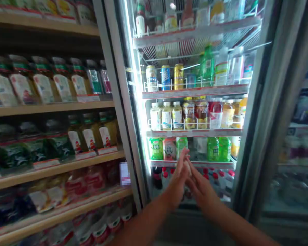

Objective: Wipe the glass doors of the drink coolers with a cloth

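Note:
Both my arms reach into an open drinks fridge. My left hand point(179, 174) is raised with its fingers stretched upward in front of the shelf of green bottles point(156, 148). My right hand point(200, 187) lies just beside and below it, fingers extended toward the left hand and touching it. A small pale thing point(188, 166) shows between the two hands; I cannot make out what it is. Red-capped bottles point(215, 176) stand on the shelf behind the hands.
The fridge shelves point(195, 92) hold cans and bottles in wire racks. The glass door point(284, 136) stands open at the right. Wooden shelves point(53, 108) with bottled drinks fill the left side.

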The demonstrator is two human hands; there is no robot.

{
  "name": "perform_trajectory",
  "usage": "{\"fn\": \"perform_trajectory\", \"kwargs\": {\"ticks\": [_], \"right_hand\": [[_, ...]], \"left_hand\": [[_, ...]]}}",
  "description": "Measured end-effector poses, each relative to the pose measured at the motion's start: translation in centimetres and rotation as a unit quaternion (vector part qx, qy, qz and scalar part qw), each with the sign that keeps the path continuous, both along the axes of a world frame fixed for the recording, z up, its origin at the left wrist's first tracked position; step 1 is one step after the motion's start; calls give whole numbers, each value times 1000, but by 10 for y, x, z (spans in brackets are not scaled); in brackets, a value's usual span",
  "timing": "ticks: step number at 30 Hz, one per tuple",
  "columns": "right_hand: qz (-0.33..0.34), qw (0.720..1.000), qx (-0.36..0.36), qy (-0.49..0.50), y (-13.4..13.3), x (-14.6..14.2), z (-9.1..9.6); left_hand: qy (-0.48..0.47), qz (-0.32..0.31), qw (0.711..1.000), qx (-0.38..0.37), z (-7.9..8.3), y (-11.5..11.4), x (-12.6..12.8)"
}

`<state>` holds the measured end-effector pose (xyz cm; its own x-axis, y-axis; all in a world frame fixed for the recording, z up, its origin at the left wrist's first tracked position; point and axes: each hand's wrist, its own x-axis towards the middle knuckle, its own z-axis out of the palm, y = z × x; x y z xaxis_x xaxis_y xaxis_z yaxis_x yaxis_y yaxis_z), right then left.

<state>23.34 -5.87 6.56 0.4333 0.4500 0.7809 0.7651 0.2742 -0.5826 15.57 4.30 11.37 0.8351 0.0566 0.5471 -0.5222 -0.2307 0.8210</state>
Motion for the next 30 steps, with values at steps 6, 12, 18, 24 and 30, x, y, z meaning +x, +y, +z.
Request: {"fn": "perform_trajectory", "kwargs": {"ticks": [6, 12, 18, 24, 30], "right_hand": [[-41, 994, 47, -88, 6, 29, 11], [-300, 892, 153, -300, -15, 108, 101], [-304, 845, -90, -431, 18, 136, 69], [-194, 793, -182, -548, 20, 122, 43], [-386, 801, 6, -457, -20, 155, 114]], "left_hand": [[-31, 113, 972, 204, 13, 35, -11], [-119, 228, 952, 164, 52, 58, -9], [-172, 270, 917, 238, 56, 49, 4], [-221, 286, 838, 409, 49, 47, 22], [-307, 452, 696, 465, 81, 103, 30]]}}
